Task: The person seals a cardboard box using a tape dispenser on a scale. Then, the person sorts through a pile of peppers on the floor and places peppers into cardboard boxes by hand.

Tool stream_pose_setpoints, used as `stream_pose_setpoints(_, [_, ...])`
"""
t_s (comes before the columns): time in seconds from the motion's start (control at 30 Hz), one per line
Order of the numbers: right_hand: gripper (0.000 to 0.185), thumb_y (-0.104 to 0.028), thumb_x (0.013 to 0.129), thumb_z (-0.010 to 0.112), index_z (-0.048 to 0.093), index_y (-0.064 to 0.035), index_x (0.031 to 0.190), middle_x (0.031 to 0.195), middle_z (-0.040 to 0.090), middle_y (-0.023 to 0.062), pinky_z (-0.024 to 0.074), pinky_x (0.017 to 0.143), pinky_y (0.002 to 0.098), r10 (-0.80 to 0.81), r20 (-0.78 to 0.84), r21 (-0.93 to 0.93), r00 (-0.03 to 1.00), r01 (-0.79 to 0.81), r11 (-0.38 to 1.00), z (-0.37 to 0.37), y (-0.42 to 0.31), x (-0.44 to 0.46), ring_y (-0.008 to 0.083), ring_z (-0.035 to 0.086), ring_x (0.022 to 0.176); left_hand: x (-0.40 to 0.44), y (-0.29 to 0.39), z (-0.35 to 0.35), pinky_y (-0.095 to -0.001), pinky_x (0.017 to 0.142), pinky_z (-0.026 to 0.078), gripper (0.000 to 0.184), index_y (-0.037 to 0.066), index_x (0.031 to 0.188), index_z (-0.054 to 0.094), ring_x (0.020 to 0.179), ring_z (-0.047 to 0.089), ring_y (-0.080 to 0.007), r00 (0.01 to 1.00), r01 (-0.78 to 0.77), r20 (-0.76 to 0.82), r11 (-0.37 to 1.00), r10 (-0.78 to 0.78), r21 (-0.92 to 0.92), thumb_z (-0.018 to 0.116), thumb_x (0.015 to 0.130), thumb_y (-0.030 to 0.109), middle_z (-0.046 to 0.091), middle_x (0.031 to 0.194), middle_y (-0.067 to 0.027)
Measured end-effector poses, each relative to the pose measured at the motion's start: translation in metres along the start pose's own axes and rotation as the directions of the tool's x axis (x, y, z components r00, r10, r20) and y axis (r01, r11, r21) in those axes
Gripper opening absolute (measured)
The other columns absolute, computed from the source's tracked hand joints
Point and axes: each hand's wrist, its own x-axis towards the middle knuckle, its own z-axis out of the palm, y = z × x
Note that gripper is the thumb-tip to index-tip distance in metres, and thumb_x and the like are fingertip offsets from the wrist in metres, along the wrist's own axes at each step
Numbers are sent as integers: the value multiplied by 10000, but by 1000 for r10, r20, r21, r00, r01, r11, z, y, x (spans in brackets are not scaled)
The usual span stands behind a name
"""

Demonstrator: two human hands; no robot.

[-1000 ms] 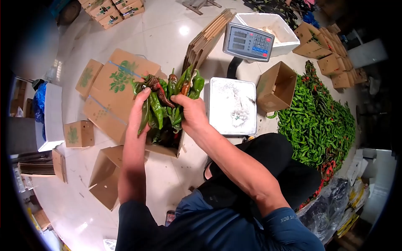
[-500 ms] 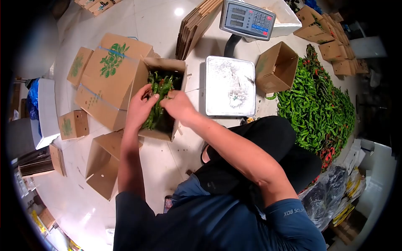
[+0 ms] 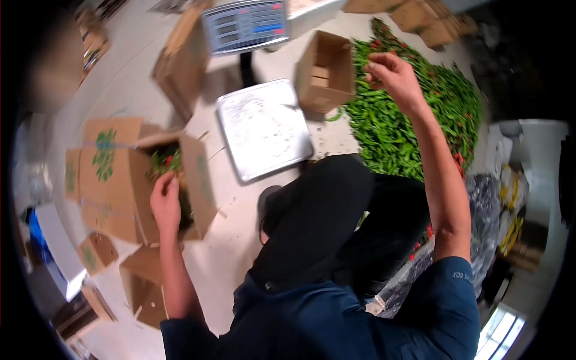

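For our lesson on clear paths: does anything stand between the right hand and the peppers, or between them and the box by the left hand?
Nothing visible blocks the right hand from the peppers. Between the peppers and the box at the left hand stands the scale, with another box beside it.

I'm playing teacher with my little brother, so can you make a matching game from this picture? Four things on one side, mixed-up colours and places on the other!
Things:
1. Left hand
2. Right hand
3. Scale
4. Trousers

Colours and places:
A. Black
B. Over the big pepper pile
C. Shiny and silvery on top
D. At the open box with peppers inside

Right pairs: 1-D, 2-B, 3-C, 4-A.
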Motion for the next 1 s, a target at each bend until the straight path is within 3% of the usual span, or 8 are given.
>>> stream_pose_setpoints(0.13, [242, -163, 869, 632, 699, 24, 1007, 812, 717, 145, 559, 662, 386, 211, -170, -375, 963, -261, 889, -109, 174, -17, 226, 688, 717, -44, 10, 77, -239, 669, 471, 151, 12, 987, 661, 746, 571, -78, 852, 163, 518, 980, -81, -114, 587, 1010, 142, 642, 863, -10])
stream_pose_setpoints(0.17, [235, -196, 828, 642, 704, 19, 899, 861, 726, 205, 563, 681, 447, 13, -128, -652, 992, -94, 752, -131, 237, -30, 342, 695, 703, -59, 5, 93, -263, 656, 493, 156, 23, 983, 662, 742, 599, -98, 661, 270, 720, 962, -212, 35, 575, 1003, 151, 660, 865, -26])
stream_pose_setpoints(0.23, [230, -203, 806, 659, 703, 9, 886, 899, 708, 254, 562, 776, 472, 349, 32, -800, 937, -185, 571, -147, 293, -65, 412, 695, 842, -99, -40, 107, -291, 718, 525, 149, 54, 1046, 685, 816, 643, -129, 215, 363, 843, 842, -493, 400, 601, 965, 147, 704, 930, -36])
stream_pose_setpoints(0.27, [266, -225, 811, 684, 698, 5, 945, 945, 707, 264, 557, 820, 472, 470, 76, -805, 879, -224, 549, -145, 301, -84, 415, 693, 909, -119, -35, 108, -292, 702, 523, 212, 27, 1113, 688, 828, 639, -129, 245, -9, 903, 931, -353, 366, 571, 961, 117, 711, 962, -47])
stream_pose_setpoints(0.3, [315, -250, 825, 689, 695, 0, 1017, 993, 707, 262, 556, 843, 472, 469, 105, -815, 877, -194, 546, -141, 325, -100, 423, 687, 940, -137, -52, 107, -319, 778, 531, 277, -17, 1174, 672, 910, 633, -148, 273, 361, 848, 866, -454, 347, 573, 952, 115, 712, 1007, -65])
stream_pose_setpoints(0.43, [353, -241, 839, 662, 685, -47, 1134, 1079, 713, 224, 550, 887, 480, 628, 139, -871, 765, -208, 446, -119, 372, -109, 392, 680, 1030, -134, -63, 95, -300, 704, 509, 301, -50, 1180, 660, 826, 618, -161, 127, 591, 687, 611, -715, 527, 582, 948, 125, 691, 913, -65])
stream_pose_setpoints(0.8, [204, -70, 812, 630, 635, -11, 1007, 973, 669, 242, 510, 844, 521, -216, -196, -826, 957, -43, 561, -216, 452, 116, 446, 624, 937, -73, -20, 105, -295, 713, 505, 253, -40, 1142, 651, 818, 614, -154, 224, 716, 257, 338, -940, 611, 602, 941, 105, 681, 907, -66])
stream_pose_setpoints(1.0, [408, -52, 845, 572, 615, -89, 1249, 1186, 651, 160, 428, 1022, 495, 159, -44, -889, 986, -111, 444, -226, 458, 188, 331, 555, 1226, -50, -16, 132, -292, 718, 503, 228, -35, 1122, 646, 814, 612, -150, 243, 752, 142, 278, -960, 597, 614, 937, 95, 675, 904, -66])
